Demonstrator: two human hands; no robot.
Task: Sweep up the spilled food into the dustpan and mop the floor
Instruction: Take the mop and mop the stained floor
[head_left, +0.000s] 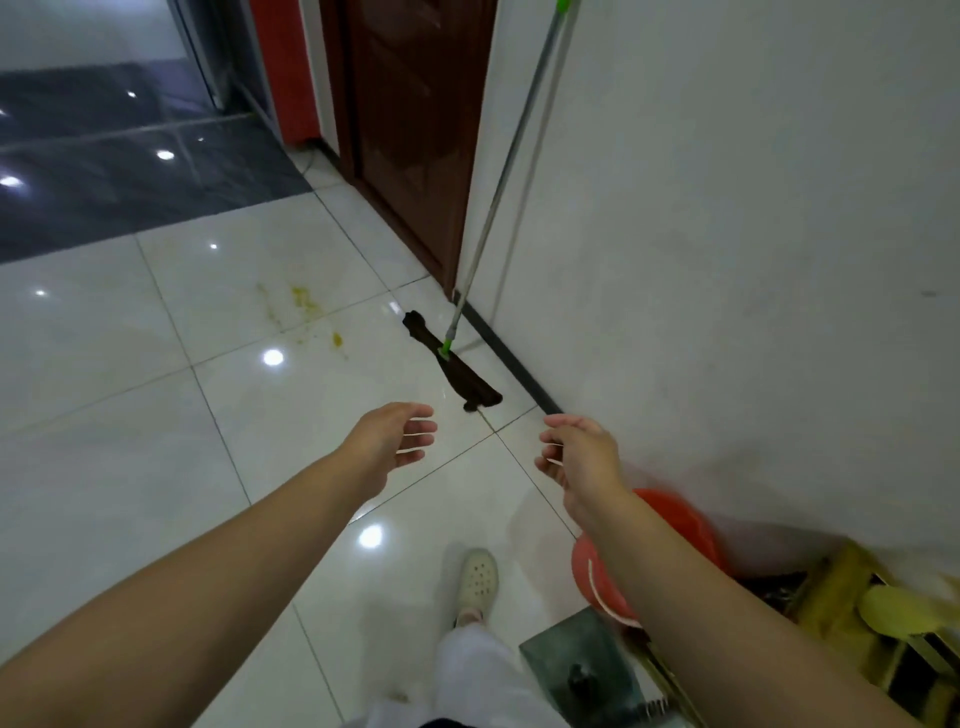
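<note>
Left hand (397, 436) and right hand (576, 457) both spread, empty, mop (452, 358) leaning on wall (727, 208), yellow stains (306, 306) on floor (130, 415), dustpan (582, 670) near right edge.

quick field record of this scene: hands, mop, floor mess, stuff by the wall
left hand: open, reaching forward, holds nothing
right hand: open, fingers loosely bent, holds nothing
mop: leaning on the white wall beside the brown door, dark head on the floor, untouched
floor mess: yellow stains on the white tiles, left of the mop head
red basin: by the wall under the right forearm
shoe: pale, on the tile
</note>
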